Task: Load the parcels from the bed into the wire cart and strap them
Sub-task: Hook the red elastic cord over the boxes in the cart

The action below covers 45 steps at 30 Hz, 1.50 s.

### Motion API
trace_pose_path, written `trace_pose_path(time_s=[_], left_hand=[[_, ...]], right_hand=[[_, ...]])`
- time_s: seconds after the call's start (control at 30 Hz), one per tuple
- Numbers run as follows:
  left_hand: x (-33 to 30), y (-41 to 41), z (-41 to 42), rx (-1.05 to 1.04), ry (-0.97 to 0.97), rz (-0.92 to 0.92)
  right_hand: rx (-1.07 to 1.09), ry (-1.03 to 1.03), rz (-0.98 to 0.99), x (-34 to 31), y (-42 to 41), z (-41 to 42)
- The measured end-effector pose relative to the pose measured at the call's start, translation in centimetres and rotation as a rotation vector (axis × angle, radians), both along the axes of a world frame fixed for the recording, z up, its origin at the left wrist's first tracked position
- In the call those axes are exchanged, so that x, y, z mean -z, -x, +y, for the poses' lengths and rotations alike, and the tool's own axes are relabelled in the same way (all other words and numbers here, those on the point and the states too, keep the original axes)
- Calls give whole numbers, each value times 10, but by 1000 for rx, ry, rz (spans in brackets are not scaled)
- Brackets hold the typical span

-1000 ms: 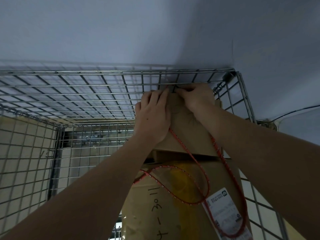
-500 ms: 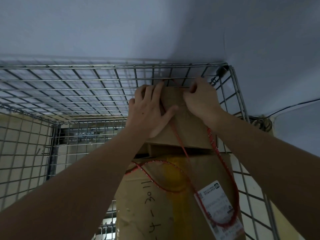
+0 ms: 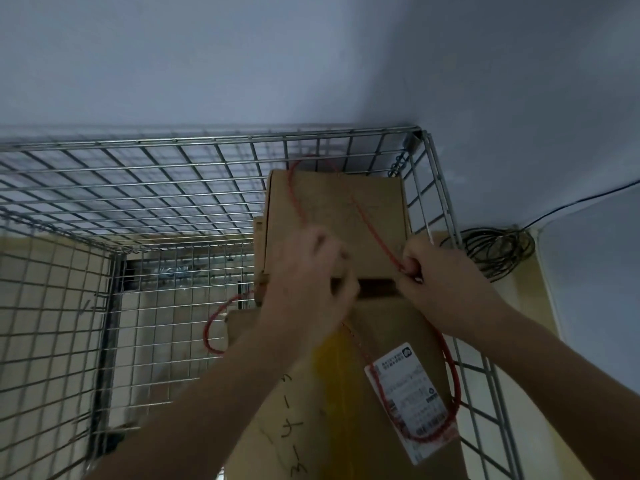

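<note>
Parcels sit stacked in the right corner of the wire cart (image 3: 429, 174); all places below are given from the upper parcel (image 3: 336, 209). My right hand (image 3: 446, 282) is at its near right corner, thumb and fingers pinching the red cord (image 3: 374, 230) just where the cord comes off the box top. My left hand (image 3: 308, 289) lies over its near left edge; it is blurred, and I cannot tell whether its fingers are clamped on the cord or only lying against the cardboard. On the upper parcel's top the cord runs in two lines that rise to its far edge and meet at the cart's back mesh. Below and nearer than the upper parcel lies the lower parcel (image 3: 398, 327), larger, with a white shipping label (image 3: 412, 400) and dark handwriting; a slack loop of cord crosses that label. Another loop hangs off to the left of the stack, inside the cart. Right of the upper parcel, outside the mesh, a coil of black cable (image 3: 498, 251) lies by the wall.
</note>
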<state>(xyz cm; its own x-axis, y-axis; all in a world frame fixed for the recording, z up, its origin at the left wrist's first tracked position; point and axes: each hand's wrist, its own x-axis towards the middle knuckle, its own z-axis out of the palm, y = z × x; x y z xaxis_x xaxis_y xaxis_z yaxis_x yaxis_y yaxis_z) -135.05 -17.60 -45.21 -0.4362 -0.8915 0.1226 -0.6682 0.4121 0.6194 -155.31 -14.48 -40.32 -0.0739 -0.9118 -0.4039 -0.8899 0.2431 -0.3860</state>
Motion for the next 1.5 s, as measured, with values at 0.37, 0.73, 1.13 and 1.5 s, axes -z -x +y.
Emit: trace_pose_path(time_s=[0.37, 0.73, 1.13, 1.5], left_hand=[[23, 15, 110, 393, -107, -444], [8, 10, 161, -463, -488, -214], [-30, -57, 213, -613, -1025, 499], [-62, -97, 279, -405, -1095, 1031]], right_hand=[[-333, -22, 75, 1, 4, 77], [-311, -98, 27, 2, -6, 183], [46, 53, -36, 1, -51, 300], [264, 175, -213, 17, -79, 338]])
